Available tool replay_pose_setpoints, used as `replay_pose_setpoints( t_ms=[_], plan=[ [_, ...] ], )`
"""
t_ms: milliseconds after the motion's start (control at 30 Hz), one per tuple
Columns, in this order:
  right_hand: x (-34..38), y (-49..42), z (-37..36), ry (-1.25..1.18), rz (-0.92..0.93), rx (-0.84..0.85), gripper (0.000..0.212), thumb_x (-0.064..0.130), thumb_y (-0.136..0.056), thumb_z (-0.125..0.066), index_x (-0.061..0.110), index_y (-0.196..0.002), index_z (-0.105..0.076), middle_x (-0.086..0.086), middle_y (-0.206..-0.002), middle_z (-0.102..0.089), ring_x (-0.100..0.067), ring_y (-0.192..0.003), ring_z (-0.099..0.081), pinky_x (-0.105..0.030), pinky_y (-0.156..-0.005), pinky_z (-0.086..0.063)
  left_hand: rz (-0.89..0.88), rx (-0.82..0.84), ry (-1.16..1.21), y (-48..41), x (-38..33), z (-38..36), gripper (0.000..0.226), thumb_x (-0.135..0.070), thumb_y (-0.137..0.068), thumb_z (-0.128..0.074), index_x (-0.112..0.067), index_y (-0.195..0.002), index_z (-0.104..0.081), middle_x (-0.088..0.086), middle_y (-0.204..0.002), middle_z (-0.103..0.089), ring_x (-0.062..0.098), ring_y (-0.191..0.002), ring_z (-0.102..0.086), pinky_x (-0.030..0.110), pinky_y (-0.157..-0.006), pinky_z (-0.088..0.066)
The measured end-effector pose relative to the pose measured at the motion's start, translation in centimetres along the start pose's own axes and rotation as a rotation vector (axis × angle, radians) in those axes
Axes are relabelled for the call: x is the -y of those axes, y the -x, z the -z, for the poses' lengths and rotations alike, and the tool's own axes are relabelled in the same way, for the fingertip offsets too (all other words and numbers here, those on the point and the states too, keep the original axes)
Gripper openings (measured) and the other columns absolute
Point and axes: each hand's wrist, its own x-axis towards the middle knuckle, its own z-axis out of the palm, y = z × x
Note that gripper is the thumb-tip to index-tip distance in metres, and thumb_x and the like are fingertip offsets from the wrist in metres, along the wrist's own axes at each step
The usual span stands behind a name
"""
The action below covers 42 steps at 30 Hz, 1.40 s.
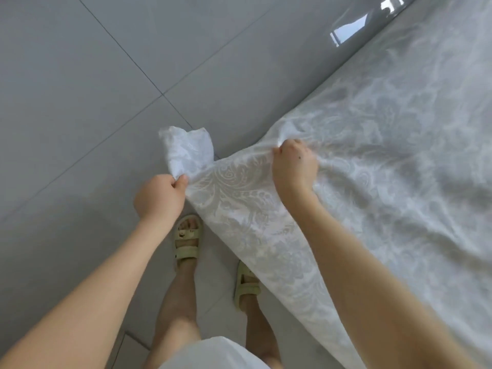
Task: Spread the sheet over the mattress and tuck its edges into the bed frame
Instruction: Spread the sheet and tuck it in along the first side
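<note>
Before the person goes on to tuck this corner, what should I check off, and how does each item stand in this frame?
1. Left hand holds the sheet at its corner: ok, fingers pinch it.
2. Right hand holds the sheet further along the edge: ok, fist bunched in the cloth.
3. Sheet lies smooth: not ok, folds fan out from the right hand.
4. Corner tucked: not ok, it sticks out loose above the floor.
5. Mattress edge and frame in sight for tucking: cannot tell, the sheet covers them.
6. Feet free of the hanging cloth: cannot tell, the right sandal is partly hidden behind it.
</note>
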Motion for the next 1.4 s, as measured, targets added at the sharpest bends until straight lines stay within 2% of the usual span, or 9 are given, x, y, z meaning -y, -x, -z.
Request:
replay_pose_setpoints(
  t_ms=[100, 167, 300, 500, 633, 900, 1067, 1233, 1400],
  plan=[
    [0.1, 0.0, -1.5, -0.087, -0.025, 0.101, 0.020, 0.012, -0.098, -0.042, 0.006, -0.098, -0.060, -0.012, -0.112, -0.061, -0.025, -0.091, -0.056, -0.030, -0.065, -0.035, 0.093, 0.158, -0.143, -1.9, 0.4, -0.7, 0.046, -0.046, -0.098, -0.031, -0.008, -0.079, -0.050, 0.013, -0.084, -0.059, 0.036, -0.085, -0.057, 0.034, -0.064, -0.038],
    [0.0, 1.5, -0.9, -0.240, -0.020, -0.007, 0.026, 0.020, -0.098, -0.043, 0.005, -0.109, -0.061, -0.010, -0.113, -0.062, -0.027, -0.098, -0.057, -0.033, -0.072, -0.042, -0.019, 0.053, -0.146, -1.4, -0.1, -0.4, 0.040, -0.043, -0.097, -0.034, -0.008, -0.085, -0.051, 0.014, -0.090, -0.060, 0.036, -0.086, -0.055, 0.036, -0.064, -0.038],
    [-2.7, 6.6, 0.4, -0.380, -0.071, -0.177, 0.026, 0.018, -0.095, -0.048, 0.009, -0.114, -0.064, -0.004, -0.108, -0.066, -0.023, -0.095, -0.059, -0.027, -0.070, -0.039, -0.501, -0.086, -0.113, 3.1, -4.1, -0.3, 0.019, -0.025, -0.093, -0.049, -0.010, -0.091, -0.061, 0.012, -0.094, -0.060, 0.034, -0.088, -0.053, 0.037, -0.066, -0.043],
    [-11.8, 15.3, 0.1, -0.490, -0.433, -0.040, 0.028, 0.021, -0.097, -0.045, 0.015, -0.120, -0.059, -0.001, -0.118, -0.062, -0.020, -0.100, -0.059, -0.033, -0.082, -0.047, -1.253, 0.073, -0.312, 11.4, -11.8, -4.0, 0.019, -0.009, -0.075, -0.072, -0.010, -0.094, -0.073, 0.015, -0.107, -0.068, 0.036, -0.100, -0.062, 0.043, -0.076, -0.053],
    [-18.6, 21.7, 0.0, -0.524, -0.626, -0.001, 0.025, 0.022, -0.096, -0.045, 0.015, -0.111, -0.063, 0.000, -0.106, -0.065, -0.018, -0.094, -0.060, -0.033, -0.075, -0.049, -1.252, 0.258, -0.536, 15.6, -14.7, -6.9, 0.028, -0.015, -0.091, -0.048, -0.014, -0.115, -0.062, 0.011, -0.125, -0.055, 0.030, -0.117, -0.047, 0.039, -0.093, -0.041],
    [-34.4, 36.8, 1.6, -0.634, -0.975, -0.156, 0.025, 0.020, -0.095, -0.044, 0.017, -0.072, -0.054, 0.001, -0.062, -0.052, -0.018, -0.059, -0.048, -0.028, -0.050, -0.030, -1.493, 0.301, -0.795, 30.6, -22.8, -14.1, 0.028, -0.019, -0.095, -0.042, -0.017, -0.119, -0.056, 0.002, -0.121, -0.054, 0.024, -0.109, -0.046, 0.030, -0.082, -0.039],
    [-45.2, 49.4, 2.5, -0.676, -1.123, -0.213, 0.026, 0.020, -0.093, -0.044, 0.009, -0.080, -0.064, -0.008, -0.078, -0.067, -0.028, -0.075, -0.060, -0.031, -0.057, -0.039, -1.592, 0.396, -0.795, 46.7, -28.1, -20.1, 0.031, -0.025, -0.097, -0.043, -0.020, -0.126, -0.054, 0.001, -0.127, -0.053, 0.023, -0.116, -0.046, 0.030, -0.086, -0.039],
    [-54.3, 63.0, 3.8, -0.819, -1.154, -0.214, 0.026, 0.027, -0.091, -0.048, 0.012, -0.086, -0.069, -0.003, -0.088, -0.070, -0.024, -0.086, -0.062, -0.032, -0.070, -0.049, -1.513, 0.655, -0.823, 63.8, -33.3, -25.5, 0.028, -0.031, -0.096, -0.046, -0.018, -0.115, -0.062, 0.001, -0.116, -0.063, 0.020, -0.098, -0.059, 0.031, -0.080, -0.049],
    [-63.2, 75.8, 3.5, -0.932, -1.311, -0.302, 0.029, 0.033, -0.090, -0.048, 0.012, -0.078, -0.065, -0.001, -0.076, -0.069, -0.022, -0.080, -0.063, -0.029, -0.064, -0.045, -1.458, 0.910, -0.676, 81.1, -38.0, -31.4, 0.017, -0.033, -0.091, -0.054, -0.021, -0.086, -0.064, 0.006, -0.096, -0.068, 0.023, -0.086, -0.063, 0.034, -0.074, -0.050]
  ],
)
